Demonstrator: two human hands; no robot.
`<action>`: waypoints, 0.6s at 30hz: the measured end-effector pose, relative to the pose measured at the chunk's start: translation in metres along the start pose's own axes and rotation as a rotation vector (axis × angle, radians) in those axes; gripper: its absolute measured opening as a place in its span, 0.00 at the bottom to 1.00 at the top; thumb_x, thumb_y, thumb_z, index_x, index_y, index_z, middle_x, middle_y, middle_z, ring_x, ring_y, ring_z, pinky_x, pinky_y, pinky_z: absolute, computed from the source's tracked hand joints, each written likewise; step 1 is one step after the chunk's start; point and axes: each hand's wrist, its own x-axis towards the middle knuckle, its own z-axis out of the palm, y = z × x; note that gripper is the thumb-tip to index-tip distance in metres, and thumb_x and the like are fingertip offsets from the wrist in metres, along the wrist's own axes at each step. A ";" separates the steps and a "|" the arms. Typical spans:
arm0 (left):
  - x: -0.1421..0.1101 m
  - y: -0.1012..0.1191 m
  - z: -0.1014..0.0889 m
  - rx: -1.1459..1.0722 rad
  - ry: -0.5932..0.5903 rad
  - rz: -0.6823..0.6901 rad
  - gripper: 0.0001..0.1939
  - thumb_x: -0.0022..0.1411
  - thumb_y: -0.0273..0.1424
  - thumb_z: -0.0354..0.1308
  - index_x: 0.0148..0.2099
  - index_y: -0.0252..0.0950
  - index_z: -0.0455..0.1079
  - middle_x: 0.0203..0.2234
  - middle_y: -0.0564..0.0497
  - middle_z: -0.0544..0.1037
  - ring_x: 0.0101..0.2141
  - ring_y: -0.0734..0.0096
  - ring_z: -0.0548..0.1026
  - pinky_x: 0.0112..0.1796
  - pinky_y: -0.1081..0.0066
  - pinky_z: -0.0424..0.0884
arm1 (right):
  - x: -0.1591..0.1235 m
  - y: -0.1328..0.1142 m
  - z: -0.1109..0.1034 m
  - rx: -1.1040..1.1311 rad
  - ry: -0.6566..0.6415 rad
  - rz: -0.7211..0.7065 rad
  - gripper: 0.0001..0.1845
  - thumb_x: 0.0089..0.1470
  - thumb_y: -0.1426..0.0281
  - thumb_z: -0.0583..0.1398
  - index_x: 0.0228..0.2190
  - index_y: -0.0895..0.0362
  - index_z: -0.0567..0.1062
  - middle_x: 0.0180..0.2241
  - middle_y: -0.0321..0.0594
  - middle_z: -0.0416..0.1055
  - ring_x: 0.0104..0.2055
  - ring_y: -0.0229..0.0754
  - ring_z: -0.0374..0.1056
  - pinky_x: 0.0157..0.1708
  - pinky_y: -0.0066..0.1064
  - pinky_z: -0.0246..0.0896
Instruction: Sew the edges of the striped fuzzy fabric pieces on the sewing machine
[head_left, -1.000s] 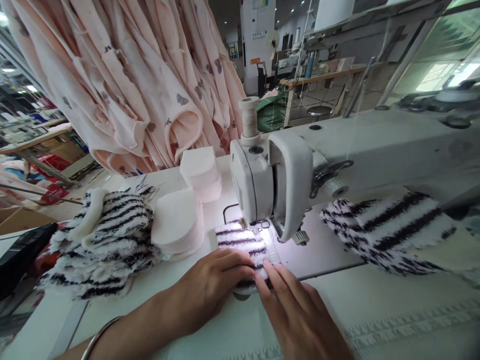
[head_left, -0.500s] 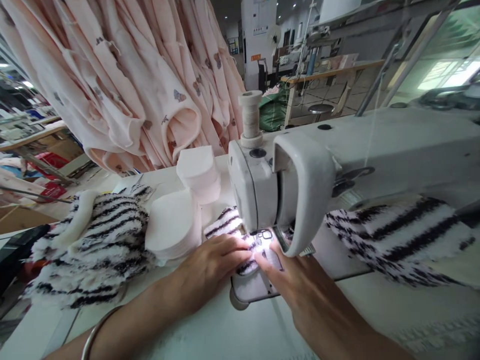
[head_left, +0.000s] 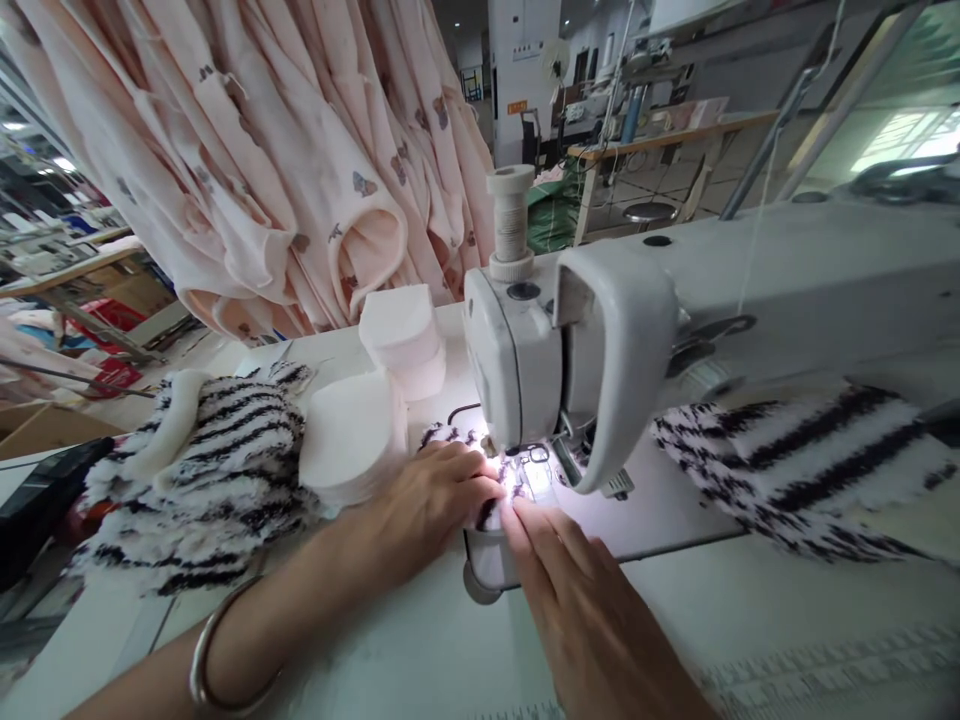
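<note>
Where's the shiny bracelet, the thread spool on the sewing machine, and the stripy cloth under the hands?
Bracelet point(head_left: 199, 662), head view: left side of its band.
Thread spool point(head_left: 511, 220), head view: the wound thread, midway up.
Stripy cloth point(head_left: 450, 434), head view: its far-left part.

No readable text
Orange sign point(head_left: 517, 107) at twelve o'clock, too small; ruler scale point(head_left: 832, 662) on the bench point(head_left: 360, 665) at four o'clock, numerals blurred.
</note>
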 end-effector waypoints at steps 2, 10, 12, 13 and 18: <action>0.000 -0.003 -0.003 -0.029 -0.006 0.029 0.13 0.64 0.19 0.45 0.44 0.36 0.67 0.40 0.48 0.74 0.42 0.69 0.71 0.44 0.67 0.65 | -0.004 -0.004 0.002 0.004 -0.029 0.038 0.29 0.51 0.81 0.44 0.53 0.63 0.65 0.47 0.43 0.68 0.49 0.46 0.61 0.39 0.36 0.64; -0.004 0.008 0.013 0.144 0.187 -0.044 0.07 0.60 0.23 0.50 0.40 0.36 0.66 0.32 0.49 0.71 0.32 0.68 0.69 0.31 0.70 0.67 | -0.005 0.036 0.004 0.139 -0.068 -0.031 0.28 0.52 0.82 0.42 0.50 0.58 0.68 0.50 0.37 0.66 0.49 0.43 0.62 0.41 0.39 0.65; -0.003 0.012 0.019 0.190 0.243 -0.054 0.06 0.59 0.23 0.51 0.39 0.36 0.64 0.33 0.48 0.70 0.32 0.67 0.68 0.30 0.68 0.67 | -0.002 0.042 0.005 0.154 -0.107 -0.047 0.28 0.52 0.83 0.43 0.52 0.58 0.66 0.52 0.38 0.65 0.49 0.42 0.62 0.41 0.37 0.65; -0.002 0.013 0.020 0.202 0.260 -0.052 0.06 0.58 0.23 0.51 0.39 0.36 0.64 0.33 0.48 0.69 0.32 0.67 0.67 0.31 0.68 0.67 | -0.001 0.042 0.005 0.150 -0.108 -0.063 0.29 0.52 0.83 0.42 0.52 0.59 0.66 0.52 0.39 0.65 0.49 0.43 0.62 0.42 0.37 0.65; -0.003 0.009 0.011 0.161 0.152 -0.033 0.06 0.62 0.24 0.48 0.39 0.34 0.65 0.31 0.47 0.70 0.33 0.67 0.68 0.33 0.68 0.68 | -0.002 0.011 0.003 0.161 -0.026 -0.009 0.30 0.48 0.84 0.43 0.52 0.65 0.66 0.48 0.44 0.68 0.50 0.47 0.61 0.42 0.41 0.63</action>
